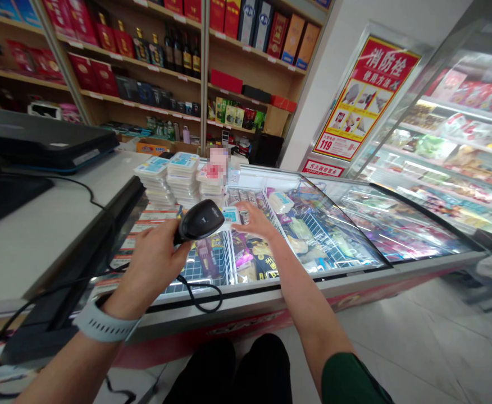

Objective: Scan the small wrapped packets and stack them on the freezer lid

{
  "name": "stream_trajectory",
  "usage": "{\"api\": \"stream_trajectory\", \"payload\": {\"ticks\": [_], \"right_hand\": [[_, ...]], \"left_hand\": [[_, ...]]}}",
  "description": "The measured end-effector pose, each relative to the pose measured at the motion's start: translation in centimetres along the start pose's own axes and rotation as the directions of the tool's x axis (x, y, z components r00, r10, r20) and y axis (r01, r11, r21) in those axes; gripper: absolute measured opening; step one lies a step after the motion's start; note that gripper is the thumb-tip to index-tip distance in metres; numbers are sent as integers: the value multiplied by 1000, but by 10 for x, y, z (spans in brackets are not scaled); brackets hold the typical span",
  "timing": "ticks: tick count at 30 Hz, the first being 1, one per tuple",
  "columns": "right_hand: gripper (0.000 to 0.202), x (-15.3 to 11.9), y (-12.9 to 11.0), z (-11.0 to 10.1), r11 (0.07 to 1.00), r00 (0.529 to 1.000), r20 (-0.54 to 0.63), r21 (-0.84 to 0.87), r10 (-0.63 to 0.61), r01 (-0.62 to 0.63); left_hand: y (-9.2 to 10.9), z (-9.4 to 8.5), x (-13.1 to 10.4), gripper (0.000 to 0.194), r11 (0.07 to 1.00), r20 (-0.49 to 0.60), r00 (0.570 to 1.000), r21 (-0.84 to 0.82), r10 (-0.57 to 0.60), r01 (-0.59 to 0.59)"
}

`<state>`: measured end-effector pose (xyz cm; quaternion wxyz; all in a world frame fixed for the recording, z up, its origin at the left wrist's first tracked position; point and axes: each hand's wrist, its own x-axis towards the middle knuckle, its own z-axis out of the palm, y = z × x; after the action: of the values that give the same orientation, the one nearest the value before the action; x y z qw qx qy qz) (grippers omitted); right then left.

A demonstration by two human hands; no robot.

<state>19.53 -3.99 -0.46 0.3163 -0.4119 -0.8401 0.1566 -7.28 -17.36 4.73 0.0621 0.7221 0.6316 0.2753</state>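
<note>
Fingertips of the right hand (256, 220) clamped on the edge of a blue-labelled pack (229, 215), just beside the nose of a black scanner (201, 220). Probably light, flat, fairly stiff, perhaps slick; best gripped by its rims, label clear. Left hand (157, 253) wrapped round the scanner's handle. Below, chest freezer (355, 284); farther forward, stacked packs (182, 178).

Through my head view, I have the left hand (155, 255) wrapped around a black scanner (199, 220), its cable (221, 294) looping below that grip. Just right of the scanner, the right hand (255, 222) pinches a blue-and-white pack (231, 215). Stacked packs (182, 174) stand beyond the left grip; a freezer (334, 285) spreads beneath both.
</note>
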Motion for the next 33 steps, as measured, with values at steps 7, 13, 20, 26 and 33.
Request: {"api": "stream_trajectory", "payload": {"ticks": [7,13,20,26,33], "right_hand": [[62,-7,12,-27,944,878,-479,-297,-16,-145],[57,-13,21,-40,897,659,-748,-337,-72,-284],[56,-12,12,-32,871,650,-755,-377,-90,-317],[57,-11,4,-24,872,709,-699,-401,-94,-280],[57,-10,-2,-19,843,712,-684,-468,-156,-265]], "left_hand": [[29,16,33,28,992,0,995,-70,104,-104],[43,33,56,26,994,51,992,-27,112,-111],[25,36,48,28,992,66,991,-62,113,-109],[19,38,47,29,986,-15,991,-90,136,-137],[20,41,44,28,976,-83,979,-99,188,-196]]}}
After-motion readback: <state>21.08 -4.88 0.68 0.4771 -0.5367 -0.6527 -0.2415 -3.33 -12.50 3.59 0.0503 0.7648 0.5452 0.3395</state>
